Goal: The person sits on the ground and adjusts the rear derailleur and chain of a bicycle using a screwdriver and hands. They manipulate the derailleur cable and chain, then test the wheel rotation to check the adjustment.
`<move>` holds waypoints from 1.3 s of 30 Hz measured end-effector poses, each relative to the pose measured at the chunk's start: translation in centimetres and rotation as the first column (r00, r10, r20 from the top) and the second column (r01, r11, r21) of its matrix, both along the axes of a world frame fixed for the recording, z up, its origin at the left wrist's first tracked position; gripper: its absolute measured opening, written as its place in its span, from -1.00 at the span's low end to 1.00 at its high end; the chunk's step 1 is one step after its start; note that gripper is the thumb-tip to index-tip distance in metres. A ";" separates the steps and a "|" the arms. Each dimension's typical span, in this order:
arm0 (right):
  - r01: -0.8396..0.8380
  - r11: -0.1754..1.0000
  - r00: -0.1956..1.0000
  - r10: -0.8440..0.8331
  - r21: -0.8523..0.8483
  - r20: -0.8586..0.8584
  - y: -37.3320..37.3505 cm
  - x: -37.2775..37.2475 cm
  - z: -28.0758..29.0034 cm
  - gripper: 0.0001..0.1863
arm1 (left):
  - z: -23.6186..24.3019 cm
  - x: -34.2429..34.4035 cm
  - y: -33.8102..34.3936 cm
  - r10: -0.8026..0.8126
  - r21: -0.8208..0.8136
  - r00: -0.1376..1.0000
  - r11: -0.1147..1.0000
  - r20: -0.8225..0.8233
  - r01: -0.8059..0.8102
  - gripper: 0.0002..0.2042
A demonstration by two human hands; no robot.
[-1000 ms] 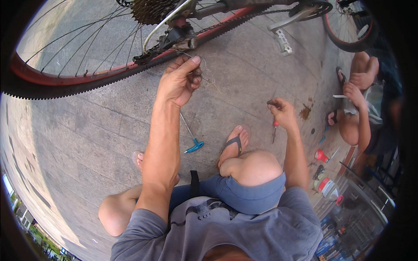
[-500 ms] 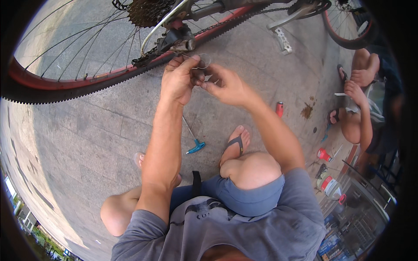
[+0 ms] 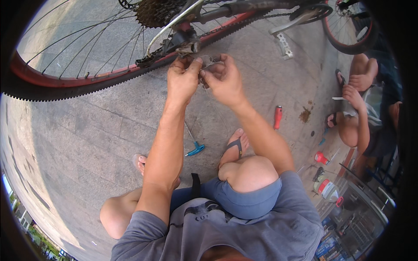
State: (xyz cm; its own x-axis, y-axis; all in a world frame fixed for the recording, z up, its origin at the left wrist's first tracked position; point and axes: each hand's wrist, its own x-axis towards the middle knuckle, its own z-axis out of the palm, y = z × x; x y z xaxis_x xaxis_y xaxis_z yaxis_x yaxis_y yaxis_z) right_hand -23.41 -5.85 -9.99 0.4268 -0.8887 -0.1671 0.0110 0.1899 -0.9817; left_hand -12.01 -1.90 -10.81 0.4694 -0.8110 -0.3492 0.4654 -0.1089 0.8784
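A thin looped wire (image 3: 210,59) runs between my two hands, just below the rear derailleur (image 3: 186,42) of a bicycle. My left hand (image 3: 182,82) is closed, thumb and fingers pinching the wire right under the derailleur. Beside it, my right hand (image 3: 224,80) also has its fingers closed on the wire, fingertips almost meeting those of the left. The fingers hide the wire's ends in part. Above lie the dark cassette (image 3: 157,13) and a pale cable housing (image 3: 167,28) that curves down to the derailleur.
Around me on the paving lie a blue T-handle wrench (image 3: 195,148), a red-handled screwdriver (image 3: 278,117) and another red-handled tool (image 3: 321,157). The crank arm (image 3: 285,45) hangs at upper right. Another person's hands (image 3: 355,93) and a plastic bottle (image 3: 328,189) are at the right.
My right hand has turned more upright, its fingers rising along the wire. My left hand stays by the derailleur. The view has shifted slightly, and more of the red screwdriver shows.
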 end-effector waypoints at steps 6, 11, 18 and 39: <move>-0.143 0.864 0.965 0.015 -0.482 -0.261 -0.9 -1.1 0.2 -0.73 | -0.1 0.3 0.4 -0.057 0.020 0.991 0.998 0.121 0.055 -0.88; 0.203 0.973 0.969 -0.184 -0.110 0.165 -3.5 -5.0 1.1 -0.75 | -0.2 0.3 0.3 -0.023 0.020 0.996 1.000 0.083 0.021 -0.87; 0.417 0.719 0.690 -0.648 0.556 0.321 -4.7 -16.3 -1.4 -0.68 | -0.9 1.4 0.3 -0.024 0.007 0.992 1.000 0.123 0.023 -0.86; -0.209 0.923 0.977 0.186 0.322 0.102 1.6 -2.2 -1.6 -0.88 | -0.9 0.0 0.7 0.040 -0.043 0.998 0.998 -0.053 -0.042 -0.84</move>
